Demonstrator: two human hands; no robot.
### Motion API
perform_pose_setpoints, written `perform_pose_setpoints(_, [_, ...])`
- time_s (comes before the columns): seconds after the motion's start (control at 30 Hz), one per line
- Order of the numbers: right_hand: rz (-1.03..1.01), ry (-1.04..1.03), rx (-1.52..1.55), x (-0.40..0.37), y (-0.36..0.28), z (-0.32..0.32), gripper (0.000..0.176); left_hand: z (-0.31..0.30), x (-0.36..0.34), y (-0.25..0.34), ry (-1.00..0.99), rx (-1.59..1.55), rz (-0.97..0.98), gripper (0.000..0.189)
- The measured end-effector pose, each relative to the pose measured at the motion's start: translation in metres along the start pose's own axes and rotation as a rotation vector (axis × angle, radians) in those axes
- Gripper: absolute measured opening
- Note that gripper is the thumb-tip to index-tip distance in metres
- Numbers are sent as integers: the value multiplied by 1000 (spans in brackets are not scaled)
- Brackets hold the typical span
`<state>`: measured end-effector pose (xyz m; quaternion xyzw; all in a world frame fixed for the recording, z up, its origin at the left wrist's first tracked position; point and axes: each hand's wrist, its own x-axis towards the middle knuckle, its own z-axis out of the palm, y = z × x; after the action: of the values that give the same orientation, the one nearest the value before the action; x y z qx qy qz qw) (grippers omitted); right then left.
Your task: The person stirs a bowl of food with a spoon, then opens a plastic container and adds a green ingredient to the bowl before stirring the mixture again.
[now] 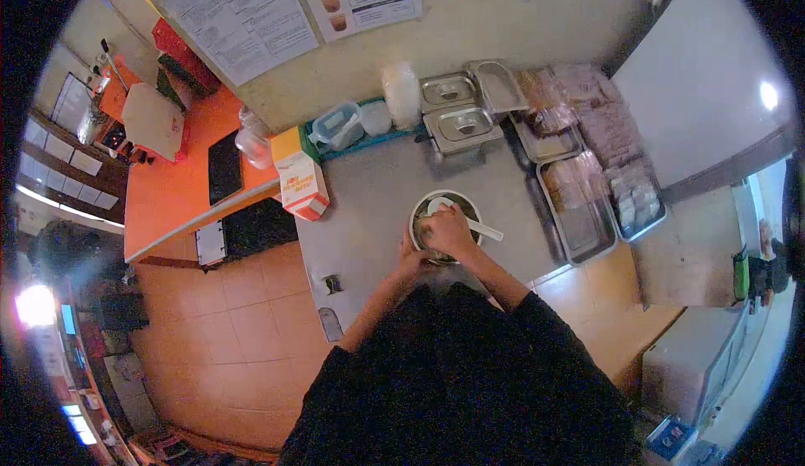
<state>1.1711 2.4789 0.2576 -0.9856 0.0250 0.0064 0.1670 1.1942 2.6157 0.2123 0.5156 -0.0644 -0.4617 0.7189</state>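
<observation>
A round metal bowl [464, 200] stands on the steel worktop in front of me. My left hand [411, 252] is against the near-left side of the bowl, gripping its rim, though most of its fingers are hidden. My right hand [447, 233] reaches into the bowl with its fingers curled downward; what they hold is hidden. A white plastic spoon [486, 230] lies in the bowl, its handle sticking out over the right rim beneath my right hand and wrist. The bowl's contents are mostly covered by my hands.
Lidded steel containers [460, 128] stand at the back of the worktop [369, 189]. Right of them are a steel tray [580, 235] and packaged items [608, 126]. A white-and-orange carton [300, 185] and a clear plastic tub [338, 126] stand left. An orange counter [172, 206] adjoins.
</observation>
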Motion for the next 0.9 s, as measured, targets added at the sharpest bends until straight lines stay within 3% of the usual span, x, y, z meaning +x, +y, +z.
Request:
perform_pose_setpoints(0.13, [79,65,51,-2,13,-3,17,4,-5,0,-21,-187,33,85])
perform_pose_setpoints(0.2, [182,76,504,-3,31,7,15,-1,-2,-4,-19,-166,4,86])
perform_pose_setpoints(0.33, [189,130,807,-8,43,5,12,3,-5,1,-11,-139,-40,88])
perform_pose_setpoints(0.4, [460,37,1168,-10,34,-20,12,10,-11,12,53,-146,-48,84])
perform_pose_setpoints(0.53, [504,45,1351,-14,28,-45,13,11,-11,15,-32,-172,5,75])
perform_pose_setpoints(0.6, [433,26,1855,-15,14,-71,16,9,-8,13,-50,-181,12,74])
perform_pose_setpoints(0.77, [154,135,2065,-40,-55,-206,18,-4,-9,1,-70,-190,-30,74])
perform_pose_setpoints(0.9, [-508,17,2079,-91,-100,-285,29,-16,-9,-9,-90,-201,-69,73])
